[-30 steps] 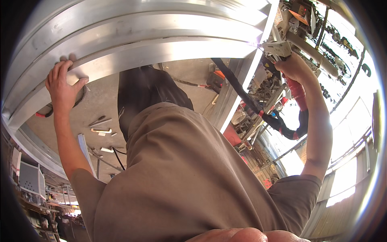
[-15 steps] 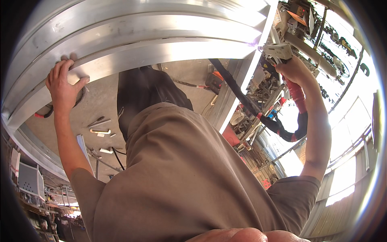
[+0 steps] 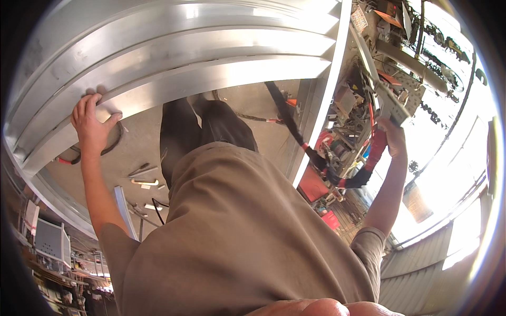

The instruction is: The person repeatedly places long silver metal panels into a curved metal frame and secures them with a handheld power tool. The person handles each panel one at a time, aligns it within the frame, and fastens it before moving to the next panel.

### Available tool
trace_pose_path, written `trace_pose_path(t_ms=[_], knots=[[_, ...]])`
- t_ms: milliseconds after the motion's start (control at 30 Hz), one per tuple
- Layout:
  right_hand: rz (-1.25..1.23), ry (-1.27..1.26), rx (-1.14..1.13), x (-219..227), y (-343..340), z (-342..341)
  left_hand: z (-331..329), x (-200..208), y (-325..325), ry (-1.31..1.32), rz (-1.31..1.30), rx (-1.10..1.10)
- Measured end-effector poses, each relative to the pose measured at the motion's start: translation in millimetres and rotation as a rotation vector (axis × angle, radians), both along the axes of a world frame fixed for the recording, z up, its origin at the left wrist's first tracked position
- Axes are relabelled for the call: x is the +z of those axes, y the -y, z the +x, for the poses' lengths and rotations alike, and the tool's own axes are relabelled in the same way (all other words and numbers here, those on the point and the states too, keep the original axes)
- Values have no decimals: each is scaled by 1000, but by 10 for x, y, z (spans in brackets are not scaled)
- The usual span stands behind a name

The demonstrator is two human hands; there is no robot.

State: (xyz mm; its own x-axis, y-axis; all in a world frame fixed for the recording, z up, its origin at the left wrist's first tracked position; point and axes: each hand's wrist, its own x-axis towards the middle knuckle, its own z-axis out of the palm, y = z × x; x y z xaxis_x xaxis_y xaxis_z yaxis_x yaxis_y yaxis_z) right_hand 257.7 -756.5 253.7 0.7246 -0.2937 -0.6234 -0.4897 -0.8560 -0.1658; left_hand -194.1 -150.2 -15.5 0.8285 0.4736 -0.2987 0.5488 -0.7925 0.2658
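A silvery metal louvred panel (image 3: 221,72) with long parallel slats spans the top of the view, and a pale upright bar (image 3: 328,89) closes its right end. My left hand (image 3: 90,125) grips the nearest slat at the left, fingers hooked over its upper edge and thumb against its face. At the right, my right hand (image 3: 394,138) is closed round the handle of a welding gun (image 3: 394,108). Red wrapping covers the grip, and a thick black cable (image 3: 287,113) runs from it behind the bar. The gun's nozzle points up and left, apart from the panel.
Hand tools and offcuts (image 3: 145,176) lie on the concrete floor beyond my left arm. A grey perforated box (image 3: 52,239) stands at the lower left. Cluttered shelves with red bins (image 3: 313,184) fill the right, beside the cable.
My right hand has drawn the welding gun away from the panel's right corner, rightward and down. The bright purple spark at its tip is gone. My left hand keeps its hold.
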Motion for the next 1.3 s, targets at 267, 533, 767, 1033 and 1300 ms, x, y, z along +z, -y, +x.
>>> trace_pose_path(t_ms=[267, 533, 767, 1033, 1300], knots=[[362, 45, -638, -985, 2418, -1231, -107, 142, 414, 110, 253, 46], [562, -41, -1151, -2560, 4402, -2654, -690, 142, 1726, 121, 247, 233], [647, -163, -1388, -3433, 5027, -3309, -1260, 210, 2950, -126, 54, 140], [647, -133, -1451, -3909, 5090, -3712, -948, 492, 2875, 126, -24, 155], [645, -69, -1130, -3907, 4853, -3737, 299, 892, 1233, 399, 196, 61]])
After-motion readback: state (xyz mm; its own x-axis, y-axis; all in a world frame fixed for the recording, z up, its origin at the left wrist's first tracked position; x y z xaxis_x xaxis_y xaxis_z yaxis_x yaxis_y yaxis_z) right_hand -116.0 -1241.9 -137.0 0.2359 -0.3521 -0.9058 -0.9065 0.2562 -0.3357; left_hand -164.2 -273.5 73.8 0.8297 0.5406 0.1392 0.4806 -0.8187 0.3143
